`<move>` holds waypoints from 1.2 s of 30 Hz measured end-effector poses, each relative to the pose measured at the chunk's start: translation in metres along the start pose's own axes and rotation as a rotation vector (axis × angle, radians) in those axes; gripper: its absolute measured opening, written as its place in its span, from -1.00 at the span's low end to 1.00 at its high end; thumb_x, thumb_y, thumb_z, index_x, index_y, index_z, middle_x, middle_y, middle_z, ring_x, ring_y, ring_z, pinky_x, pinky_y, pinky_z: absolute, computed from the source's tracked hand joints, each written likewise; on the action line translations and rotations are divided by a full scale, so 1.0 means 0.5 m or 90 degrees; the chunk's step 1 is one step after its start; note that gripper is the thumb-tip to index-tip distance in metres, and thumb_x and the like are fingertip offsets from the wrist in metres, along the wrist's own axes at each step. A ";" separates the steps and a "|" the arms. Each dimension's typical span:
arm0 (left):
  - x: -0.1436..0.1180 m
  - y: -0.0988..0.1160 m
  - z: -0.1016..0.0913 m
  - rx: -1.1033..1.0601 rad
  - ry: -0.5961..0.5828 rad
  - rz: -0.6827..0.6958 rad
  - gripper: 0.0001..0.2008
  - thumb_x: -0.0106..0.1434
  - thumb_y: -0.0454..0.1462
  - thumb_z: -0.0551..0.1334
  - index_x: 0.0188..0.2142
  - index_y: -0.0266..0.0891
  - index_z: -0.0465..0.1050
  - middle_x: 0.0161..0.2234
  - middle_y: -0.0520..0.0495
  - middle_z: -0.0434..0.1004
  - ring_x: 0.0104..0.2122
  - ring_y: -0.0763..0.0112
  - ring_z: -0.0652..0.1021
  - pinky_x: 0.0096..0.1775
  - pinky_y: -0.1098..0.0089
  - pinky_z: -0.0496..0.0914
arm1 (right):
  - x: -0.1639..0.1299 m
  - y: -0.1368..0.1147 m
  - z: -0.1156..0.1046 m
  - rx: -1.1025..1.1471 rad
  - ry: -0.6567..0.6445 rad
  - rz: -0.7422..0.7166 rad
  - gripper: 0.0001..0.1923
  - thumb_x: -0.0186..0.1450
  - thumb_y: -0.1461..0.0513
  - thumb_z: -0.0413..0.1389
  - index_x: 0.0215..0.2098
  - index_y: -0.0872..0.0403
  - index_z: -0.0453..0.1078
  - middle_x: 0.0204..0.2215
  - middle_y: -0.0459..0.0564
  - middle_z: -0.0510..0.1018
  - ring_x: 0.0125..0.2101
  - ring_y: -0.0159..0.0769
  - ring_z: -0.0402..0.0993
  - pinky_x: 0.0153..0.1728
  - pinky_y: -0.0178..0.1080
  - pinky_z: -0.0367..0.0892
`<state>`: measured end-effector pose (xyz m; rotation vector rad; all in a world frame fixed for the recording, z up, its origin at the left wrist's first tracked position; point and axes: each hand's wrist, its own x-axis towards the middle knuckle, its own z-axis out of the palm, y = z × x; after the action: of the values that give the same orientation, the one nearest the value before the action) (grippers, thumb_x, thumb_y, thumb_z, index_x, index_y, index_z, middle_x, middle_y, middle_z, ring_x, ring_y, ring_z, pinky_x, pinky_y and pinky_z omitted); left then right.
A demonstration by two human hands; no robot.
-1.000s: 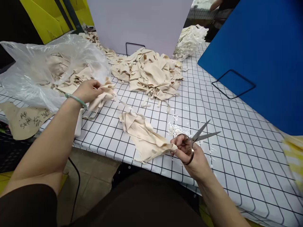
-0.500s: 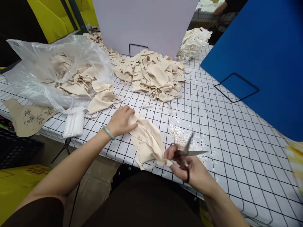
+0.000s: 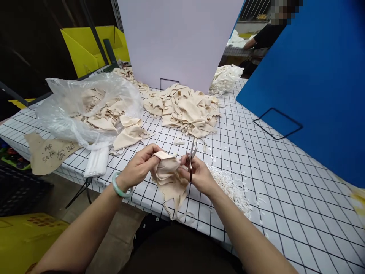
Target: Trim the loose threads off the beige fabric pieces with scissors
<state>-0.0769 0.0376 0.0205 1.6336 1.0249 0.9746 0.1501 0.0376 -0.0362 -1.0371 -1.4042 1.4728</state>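
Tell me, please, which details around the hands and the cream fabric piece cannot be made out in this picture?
Head view:
- Scissors: handles hidden in the right hand; blades seen edge-on, so open or shut is unclear.
- Fabric piece: bunched between the right hand and the left hand, shape unreadable.
- Paper pattern: handwriting too small.
- Plastic bag: glare blurs its contents.

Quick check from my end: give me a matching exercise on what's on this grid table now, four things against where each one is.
Things:
1. metal scissors
2. clear plastic bag of beige fabric pieces
3. small white fabric trimmings
4. brown paper tag with handwriting

Places:
A. scattered on the table beside the right forearm
B. at the table's left edge
C. in the right hand
D. on the table, far left of the hands

Pairs: 1-C, 2-D, 3-A, 4-B
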 end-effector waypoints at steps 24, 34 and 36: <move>0.136 -0.106 0.077 0.352 -0.313 0.153 -0.93 0.25 -0.39 0.12 -0.33 -0.25 0.35 -0.37 -0.04 0.47 -0.39 0.39 0.46 -0.31 0.39 0.38 | -0.120 0.068 -0.003 -0.035 0.159 -0.056 -0.83 0.17 0.34 0.13 -0.29 -0.02 0.33 -0.24 -0.07 0.49 -0.15 -0.27 0.46 -0.07 -0.19 0.40; 0.110 -0.104 0.087 0.432 -0.316 0.187 -0.75 0.15 -0.49 0.12 -0.25 -0.23 0.47 -0.12 -0.17 0.51 -0.09 0.17 0.45 -0.03 0.16 0.36 | -0.123 0.085 0.007 -0.130 0.113 -0.010 -0.86 0.19 0.33 0.11 -0.29 -0.01 0.33 -0.32 -0.08 0.46 -0.27 -0.26 0.46 -0.20 -0.21 0.38; 0.117 -0.115 0.110 0.452 -0.350 0.218 -0.76 0.15 -0.50 0.17 -0.28 -0.21 0.51 -0.07 -0.18 0.50 -0.03 0.10 0.42 -0.02 0.11 0.34 | -0.126 0.089 0.006 -0.121 0.136 -0.004 -0.87 0.20 0.32 0.12 -0.29 -0.01 0.33 -0.31 -0.08 0.48 -0.26 -0.24 0.46 -0.17 -0.18 0.39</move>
<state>-0.0171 0.0880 -0.0397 2.5425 0.7475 0.3050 0.1657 -0.0246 -0.0792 -1.2675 -1.4100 1.2015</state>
